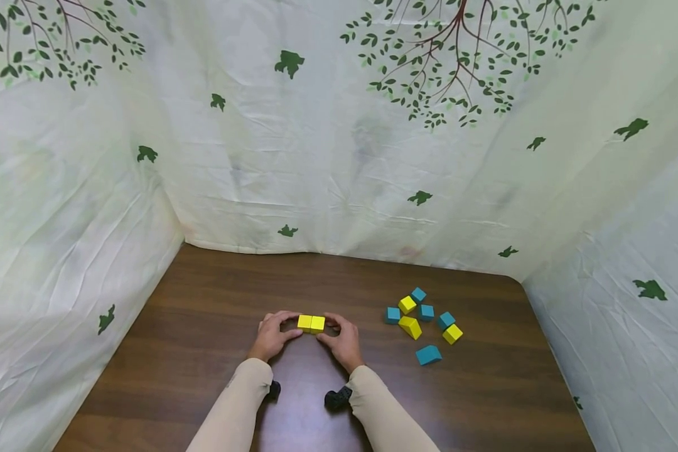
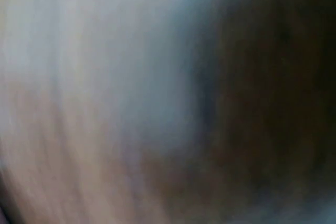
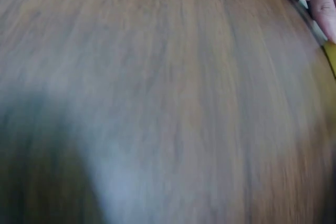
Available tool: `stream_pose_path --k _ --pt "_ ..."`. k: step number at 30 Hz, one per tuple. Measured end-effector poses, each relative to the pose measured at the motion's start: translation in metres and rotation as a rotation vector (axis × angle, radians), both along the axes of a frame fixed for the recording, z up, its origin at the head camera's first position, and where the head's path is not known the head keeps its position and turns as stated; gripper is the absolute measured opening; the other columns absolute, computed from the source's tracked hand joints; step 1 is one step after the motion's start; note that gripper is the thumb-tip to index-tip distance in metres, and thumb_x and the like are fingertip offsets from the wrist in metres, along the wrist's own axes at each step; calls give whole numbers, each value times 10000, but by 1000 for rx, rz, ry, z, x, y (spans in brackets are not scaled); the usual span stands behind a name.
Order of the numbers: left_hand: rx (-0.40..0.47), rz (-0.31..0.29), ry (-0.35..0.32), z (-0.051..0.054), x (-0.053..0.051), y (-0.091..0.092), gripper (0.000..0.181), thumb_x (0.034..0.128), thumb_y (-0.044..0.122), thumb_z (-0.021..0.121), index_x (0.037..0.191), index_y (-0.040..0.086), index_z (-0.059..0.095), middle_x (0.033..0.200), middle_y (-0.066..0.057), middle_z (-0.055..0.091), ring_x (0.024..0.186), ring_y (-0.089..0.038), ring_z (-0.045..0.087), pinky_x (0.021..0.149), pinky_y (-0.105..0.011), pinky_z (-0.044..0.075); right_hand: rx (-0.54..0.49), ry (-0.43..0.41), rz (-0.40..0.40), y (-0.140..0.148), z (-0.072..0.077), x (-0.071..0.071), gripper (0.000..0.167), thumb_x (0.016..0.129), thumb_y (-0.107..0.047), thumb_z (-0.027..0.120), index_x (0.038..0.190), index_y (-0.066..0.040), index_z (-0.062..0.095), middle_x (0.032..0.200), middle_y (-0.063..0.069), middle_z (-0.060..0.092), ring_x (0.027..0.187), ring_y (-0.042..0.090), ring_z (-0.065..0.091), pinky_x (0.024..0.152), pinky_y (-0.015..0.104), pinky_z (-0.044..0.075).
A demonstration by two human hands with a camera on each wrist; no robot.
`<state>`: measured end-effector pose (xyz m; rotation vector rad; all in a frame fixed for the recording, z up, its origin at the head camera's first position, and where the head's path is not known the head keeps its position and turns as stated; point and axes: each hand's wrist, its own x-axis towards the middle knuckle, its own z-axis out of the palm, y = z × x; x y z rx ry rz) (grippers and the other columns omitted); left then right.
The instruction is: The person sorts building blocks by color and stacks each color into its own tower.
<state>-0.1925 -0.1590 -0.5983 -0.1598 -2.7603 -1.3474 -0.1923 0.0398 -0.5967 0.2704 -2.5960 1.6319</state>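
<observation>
Two yellow blocks sit side by side and touching in the head view, a left yellow block [image 1: 305,322] and a right yellow block [image 1: 317,324]. My left hand [image 1: 270,336] pinches the left one between thumb and forefinger at its outer side. On the other side, my right hand [image 1: 344,341] holds the right block between thumb and fingers. A sliver of yellow block [image 3: 331,53] shows at the right wrist view's edge, with fingertips [image 3: 324,14] against it; whose hand that is, I cannot tell. The left wrist view is blurred and shows neither hand nor block clearly.
Right of my hands lie several loose blocks on the brown wooden table [image 1: 203,301], among them a yellow wedge-like block [image 1: 410,327], a blue block [image 1: 392,315] and a nearer blue block [image 1: 429,355]. A leaf-printed white cloth [image 1: 328,157] hangs behind and at both sides.
</observation>
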Motion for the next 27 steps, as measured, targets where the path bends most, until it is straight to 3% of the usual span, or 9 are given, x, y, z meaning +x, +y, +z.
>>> stream_pose_path --k 8,16,21,27 --pt "2 1 -11 2 0 1 367 789 170 791 1139 104 701 1175 -90 658 993 -290 486 897 -472 296 -58 15 -11 27 6 9 460 779 -95 803 1207 -30 647 1132 111 678 979 267 632 845 375 516" --pt "-13 4 -17 4 0 2 368 794 163 788 1145 98 697 1192 -103 650 1006 -307 481 911 -481 291 -81 25 -121 71 23 18 457 805 -84 779 1237 -46 633 1184 98 658 1028 316 620 898 489 487" --pt "-15 -1 -18 5 1 1 372 791 153 787 1146 89 696 1183 -111 652 1020 -316 487 902 -488 295 -69 72 -195 105 32 19 468 787 -108 798 1223 -40 641 1155 151 661 1032 335 611 892 507 476" --pt "-20 -4 -24 6 1 1 381 795 160 784 1159 91 692 1181 -102 651 1038 -316 488 897 -486 299 -130 75 -288 142 44 19 441 796 -53 781 1211 -9 639 1165 174 647 1074 351 583 907 508 459"
